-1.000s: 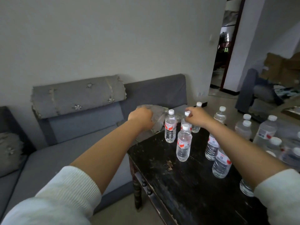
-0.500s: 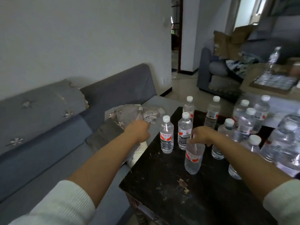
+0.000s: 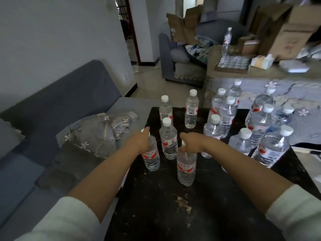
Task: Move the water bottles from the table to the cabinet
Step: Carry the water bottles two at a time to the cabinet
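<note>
Several clear water bottles with white caps and red labels stand on a dark wooden table (image 3: 199,214). My left hand (image 3: 140,140) wraps round the top of the left front bottle (image 3: 151,158), hiding most of its cap. My right hand (image 3: 192,141) grips the neck of the nearest bottle (image 3: 186,168), which stands at the table's middle. Between my hands stands another bottle (image 3: 168,139). More bottles cluster at the back (image 3: 191,109) and at the right (image 3: 271,147). No cabinet is in view.
A grey sofa (image 3: 60,110) with a folded floral cloth (image 3: 97,131) lies left of the table. Beyond are a floral-covered low table (image 3: 295,94), a tray, cardboard boxes (image 3: 286,28), an armchair (image 3: 180,54) and a doorway (image 3: 128,30).
My left hand left the cloth on the sofa and took hold of the left front bottle. My right hand keeps its grip on the near bottle. The camera view swung right.
</note>
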The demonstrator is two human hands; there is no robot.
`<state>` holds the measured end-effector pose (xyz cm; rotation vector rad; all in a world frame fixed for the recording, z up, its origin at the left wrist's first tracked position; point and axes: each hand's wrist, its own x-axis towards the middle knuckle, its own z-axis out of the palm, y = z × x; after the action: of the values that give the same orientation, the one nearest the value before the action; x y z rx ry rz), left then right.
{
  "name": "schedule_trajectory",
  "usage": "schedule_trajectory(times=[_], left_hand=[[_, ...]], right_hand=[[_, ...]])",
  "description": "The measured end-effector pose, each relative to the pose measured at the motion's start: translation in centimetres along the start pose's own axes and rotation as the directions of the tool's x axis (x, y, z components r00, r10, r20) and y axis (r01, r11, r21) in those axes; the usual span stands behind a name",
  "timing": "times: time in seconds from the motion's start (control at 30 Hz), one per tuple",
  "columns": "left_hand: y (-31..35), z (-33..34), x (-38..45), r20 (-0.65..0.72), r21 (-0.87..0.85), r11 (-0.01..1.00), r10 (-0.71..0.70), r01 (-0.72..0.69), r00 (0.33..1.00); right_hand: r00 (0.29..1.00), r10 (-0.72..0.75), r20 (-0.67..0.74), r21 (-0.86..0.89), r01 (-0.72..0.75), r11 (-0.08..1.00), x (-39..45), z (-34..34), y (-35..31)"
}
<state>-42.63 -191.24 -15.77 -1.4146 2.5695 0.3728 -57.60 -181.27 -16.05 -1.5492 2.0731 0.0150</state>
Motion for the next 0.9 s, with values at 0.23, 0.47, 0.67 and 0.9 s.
schedule_trajectory(times=[0.23,0.47,0.67,0.9], left_hand=[[-0.7,-0.2,4.0,0.010,0.104,0.988,0.116,-0.116,0.993],[-1.6,-0.4,4.1,0.101,0.141,0.926,0.340,-0.351,0.935],[-1.2,-0.3,2.7,0.146,0.080,0.788,0.597,-0.610,0.789],[2.7,0.0,-1.4,0.136,0.014,0.583,0.804,-0.813,0.579]], right_hand=[[1.000,0.007,0.006,0.028,-0.007,1.000,1.4,-0.3,1.0],[0.996,0.086,-0.009,0.034,-0.086,0.996,0.3,0.0,0.0],[0.969,0.238,-0.058,0.050,-0.235,0.971,-2.3,1.6,-2.4],[0.854,0.489,-0.179,0.267,-0.436,0.859,-9.6,6.1,-4.6]])
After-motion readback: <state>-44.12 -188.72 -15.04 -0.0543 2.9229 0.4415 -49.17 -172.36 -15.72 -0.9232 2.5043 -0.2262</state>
